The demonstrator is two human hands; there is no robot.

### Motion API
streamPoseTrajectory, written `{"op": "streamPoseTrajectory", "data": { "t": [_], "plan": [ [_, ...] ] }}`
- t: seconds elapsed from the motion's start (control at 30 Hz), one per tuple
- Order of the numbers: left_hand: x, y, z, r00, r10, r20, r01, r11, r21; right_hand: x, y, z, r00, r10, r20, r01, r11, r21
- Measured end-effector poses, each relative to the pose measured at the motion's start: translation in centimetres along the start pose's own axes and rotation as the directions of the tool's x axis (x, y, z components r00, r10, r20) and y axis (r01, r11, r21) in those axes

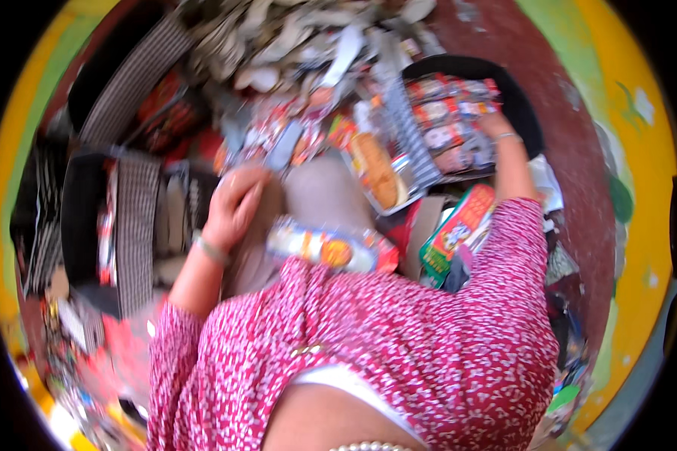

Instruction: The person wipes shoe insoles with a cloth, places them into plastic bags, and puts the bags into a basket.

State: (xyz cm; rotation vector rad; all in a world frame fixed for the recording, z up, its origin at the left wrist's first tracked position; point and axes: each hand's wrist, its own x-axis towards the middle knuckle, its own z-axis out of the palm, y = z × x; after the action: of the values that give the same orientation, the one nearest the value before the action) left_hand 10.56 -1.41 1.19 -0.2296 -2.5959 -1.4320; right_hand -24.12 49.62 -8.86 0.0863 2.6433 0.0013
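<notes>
My left hand (237, 197) rests on my bent left knee, its fingers laid loosely over it with nothing visible in them. My right hand (496, 125) reaches into a black box (530, 113) at the upper right, at the edge of several rows of small red and clear packets (453, 113). Its fingertips are blurred and partly hidden among these packets, so any grip cannot be made out. Across my lap lies a clear, shiny packet (316, 246) with an orange and yellow print. Beside my right knee, a tray (399, 204) holds a packet with a golden-brown picture.
Grey sole-shaped pieces (278, 45) lie heaped at the far side, with loose packets (271, 124) in front. Black boxes with checked cloth flaps (137, 233) stand at the left. A green and red package (459, 233) lies beside my right arm. A painted wall (639, 180) borders the right.
</notes>
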Motion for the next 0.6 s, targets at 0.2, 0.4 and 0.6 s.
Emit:
{"op": "streamPoseTrajectory", "data": {
  "t": [0.2,0.4,0.6],
  "plan": [
    [-3.1,3.8,-3.4,0.991,0.041,0.13,-0.062,0.984,0.165,-18.7,-7.9,-6.4,0.927,-0.375,0.014,0.192,0.506,0.841],
    [-2.7,5.3,0.9,0.892,-0.038,0.451,-0.133,0.93,0.341,-26.0,-12.8,-2.2,0.876,-0.473,0.093,0.054,0.289,0.956],
    [-0.8,4.7,0.1,0.708,-0.24,0.664,0.11,0.966,0.232,-28.6,-14.8,-3.0,0.938,-0.345,0.016,-0.054,-0.102,0.993]
  ]
}}
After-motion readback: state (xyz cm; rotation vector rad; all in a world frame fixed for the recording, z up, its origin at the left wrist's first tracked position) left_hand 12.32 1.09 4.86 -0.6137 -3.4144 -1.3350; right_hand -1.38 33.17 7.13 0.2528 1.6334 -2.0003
